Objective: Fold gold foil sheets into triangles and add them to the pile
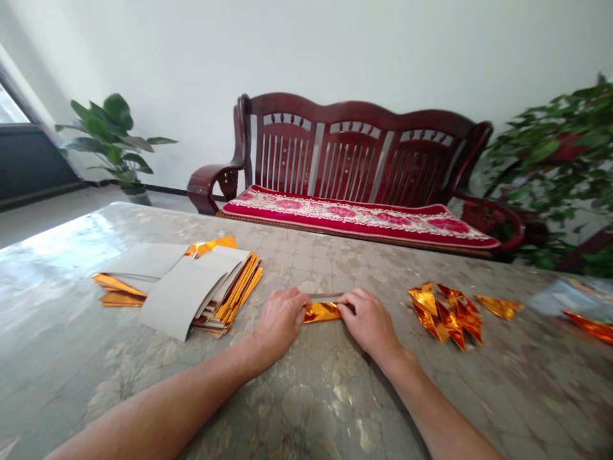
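A strip of folded gold foil paper (322,312) lies on the table between my two hands, its shiny side up and a thin grey edge showing behind it. My left hand (283,317) grips the strip's left end with curled fingers. At the right end, my right hand (370,319) pinches it between thumb and fingers. Left of my hands sits a fanned stack of foil paper sheets (189,297), grey backs up with gold edges showing. To the right is a small heap of folded gold foil pieces (447,316), and a single folded piece (499,306) lies beside it.
A patterned, glossy cover lies over the table (297,409). At the far right are a clear plastic bag (569,295) and another gold piece (591,327). Behind the table stands a dark red wooden bench (354,153) with a red floral cushion (345,214). Potted plants flank it.
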Demonstrator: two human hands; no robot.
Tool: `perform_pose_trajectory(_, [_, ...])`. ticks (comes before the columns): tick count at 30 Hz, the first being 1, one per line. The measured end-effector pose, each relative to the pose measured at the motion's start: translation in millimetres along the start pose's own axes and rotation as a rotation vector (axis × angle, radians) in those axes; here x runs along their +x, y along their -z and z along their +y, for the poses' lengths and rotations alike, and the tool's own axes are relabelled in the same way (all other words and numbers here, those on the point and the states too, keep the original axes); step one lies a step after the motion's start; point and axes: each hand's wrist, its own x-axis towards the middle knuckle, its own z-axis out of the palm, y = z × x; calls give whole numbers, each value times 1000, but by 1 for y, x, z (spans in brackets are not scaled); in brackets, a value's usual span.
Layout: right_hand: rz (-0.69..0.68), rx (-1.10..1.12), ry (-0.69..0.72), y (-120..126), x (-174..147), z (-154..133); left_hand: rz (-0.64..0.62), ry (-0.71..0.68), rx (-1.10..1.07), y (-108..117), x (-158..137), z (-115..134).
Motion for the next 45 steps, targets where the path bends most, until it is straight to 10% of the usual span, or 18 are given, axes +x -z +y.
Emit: perform_pose_trajectory(45, [18, -74, -52, -6, 2, -3, -2, -94, 347, 10, 5, 9])
